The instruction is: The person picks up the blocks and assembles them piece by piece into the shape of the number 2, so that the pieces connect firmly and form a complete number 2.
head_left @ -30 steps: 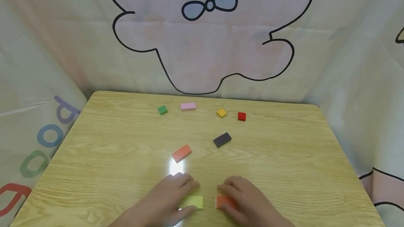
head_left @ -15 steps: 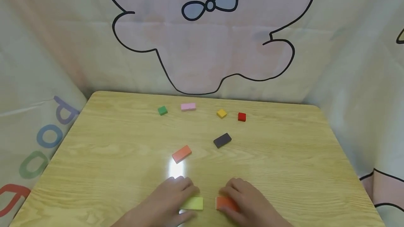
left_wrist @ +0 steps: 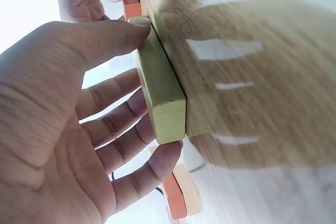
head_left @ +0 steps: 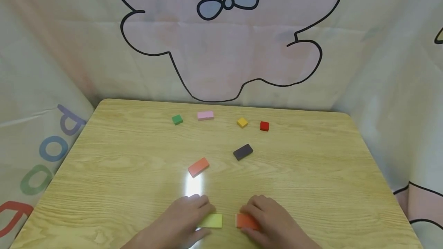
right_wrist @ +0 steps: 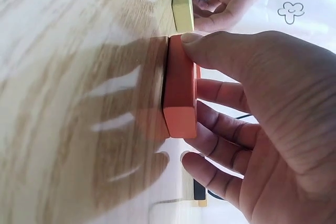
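Observation:
Near the front of the table, my left hand [head_left: 185,218] holds a flat yellow-green block [head_left: 214,221]. The left wrist view has its thumb on the near side of that block [left_wrist: 161,77] and its fingers curled along the far side. Facing it, my right hand [head_left: 271,220] grips an orange-red block [head_left: 245,221] the same way, thumb near and fingers beyond, as the right wrist view shows on the block [right_wrist: 180,77]. Both blocks lie flat on the tabletop, end to end, with a narrow gap between them. The hands cover their outer ends in the head view.
Beyond the hands on the wooden table [head_left: 311,172] lie an orange block [head_left: 199,167] and a black block [head_left: 243,151]. Farther back are green [head_left: 177,120], pink [head_left: 205,115], yellow [head_left: 242,122] and red [head_left: 264,126] blocks. A printed curtain [head_left: 221,60] hangs behind the table.
The left hand's fingers and thumb have drawn back slightly leftward along the yellow-green block. The right hand's fingers have shifted a little over the orange-red block. Both blocks stay about where they were.

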A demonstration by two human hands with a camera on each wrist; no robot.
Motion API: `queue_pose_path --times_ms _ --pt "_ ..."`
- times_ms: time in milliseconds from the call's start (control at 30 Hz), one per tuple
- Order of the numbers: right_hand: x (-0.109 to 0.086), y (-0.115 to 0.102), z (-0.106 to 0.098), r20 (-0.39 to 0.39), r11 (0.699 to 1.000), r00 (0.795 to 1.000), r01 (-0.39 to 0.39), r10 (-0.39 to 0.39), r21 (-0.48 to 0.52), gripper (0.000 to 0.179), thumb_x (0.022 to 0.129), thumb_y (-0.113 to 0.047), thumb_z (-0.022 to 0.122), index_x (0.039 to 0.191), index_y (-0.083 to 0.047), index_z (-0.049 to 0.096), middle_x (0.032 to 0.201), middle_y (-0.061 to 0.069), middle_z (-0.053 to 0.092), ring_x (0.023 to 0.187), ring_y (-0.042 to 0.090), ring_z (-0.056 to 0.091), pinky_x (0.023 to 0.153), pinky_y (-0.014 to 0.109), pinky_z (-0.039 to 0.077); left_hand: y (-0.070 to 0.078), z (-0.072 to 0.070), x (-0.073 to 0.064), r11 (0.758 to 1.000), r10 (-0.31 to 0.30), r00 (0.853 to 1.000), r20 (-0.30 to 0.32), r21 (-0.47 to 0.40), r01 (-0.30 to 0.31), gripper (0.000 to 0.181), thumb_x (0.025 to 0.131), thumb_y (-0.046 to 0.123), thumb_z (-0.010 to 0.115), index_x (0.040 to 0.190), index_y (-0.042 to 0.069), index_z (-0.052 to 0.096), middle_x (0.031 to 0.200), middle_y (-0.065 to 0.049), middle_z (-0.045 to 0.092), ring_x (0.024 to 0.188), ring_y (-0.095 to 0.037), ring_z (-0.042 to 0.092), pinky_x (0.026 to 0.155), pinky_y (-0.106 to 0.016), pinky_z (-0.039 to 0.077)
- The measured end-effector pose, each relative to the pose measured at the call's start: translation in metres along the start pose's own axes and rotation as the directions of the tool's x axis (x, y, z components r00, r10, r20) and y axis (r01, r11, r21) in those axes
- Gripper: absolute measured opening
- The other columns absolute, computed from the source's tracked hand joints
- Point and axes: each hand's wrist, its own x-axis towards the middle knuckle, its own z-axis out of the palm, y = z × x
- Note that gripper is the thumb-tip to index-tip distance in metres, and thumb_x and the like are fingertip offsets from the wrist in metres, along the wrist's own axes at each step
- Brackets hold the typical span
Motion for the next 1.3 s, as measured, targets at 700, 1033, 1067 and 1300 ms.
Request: queue_pose_path --times_ms 700,1033,1067,1300 --pt "0.002 0.002 0.003 -0.193 0.985 0.968 0.147 -0.161 -0.087 0.019 0.091 -0.039 0.083 0.105 -0.029 0.073 0.095 -0.022 0.060 0.085 -0.003 0.051 0.076 0.016 0.047 -0.002 0.000 0.001 0.999 0.029 0.998 -0.056 0.038 -0.026 0.029 0.080 0.033 0.087 0.102 0.023 0.070 0.093 0.013 0.059 0.079 -0.003 0.052 0.066 -0.015 0.040" --pt "0.011 0.005 -0.001 -0.202 0.985 0.967 0.141 -0.158 -0.095 0.022 0.095 -0.039 0.080 0.112 -0.026 0.075 0.101 -0.020 0.062 0.090 -0.002 0.054 0.080 0.019 0.052 -0.007 -0.001 0.013 0.996 0.002 0.999 -0.051 0.089 0.002 0.029 0.080 0.035 0.085 0.103 0.023 0.071 0.093 0.011 0.061 0.078 -0.005 0.052 0.063 -0.017 0.043" --pt "0.012 0.005 -0.001 -0.202 0.985 0.966 0.142 -0.160 -0.103 0.023 0.094 -0.039 0.080 0.112 -0.026 0.076 0.102 -0.020 0.062 0.090 -0.002 0.055 0.080 0.019 0.052 -0.007 -0.002 0.014 0.996 -0.002 0.999 -0.041 0.090 0.006 0.029 0.081 0.036 0.085 0.104 0.022 0.071 0.094 0.011 0.061 0.078 -0.005 0.052 0.063 -0.018 0.043" --pt "0.021 0.010 -0.003 -0.227 0.976 0.958 0.137 -0.174 -0.170 0.030 0.091 -0.038 0.083 0.114 -0.020 0.075 0.106 -0.012 0.069 0.096 0.004 0.064 0.085 0.026 0.058 -0.007 -0.004 0.027 0.992 -0.021 1.000 0.004 0.126 0.020 0.029 0.084 0.038 0.083 0.105 0.022 0.070 0.094 0.010 0.062 0.079 -0.007 0.055 0.063 -0.019 0.044"
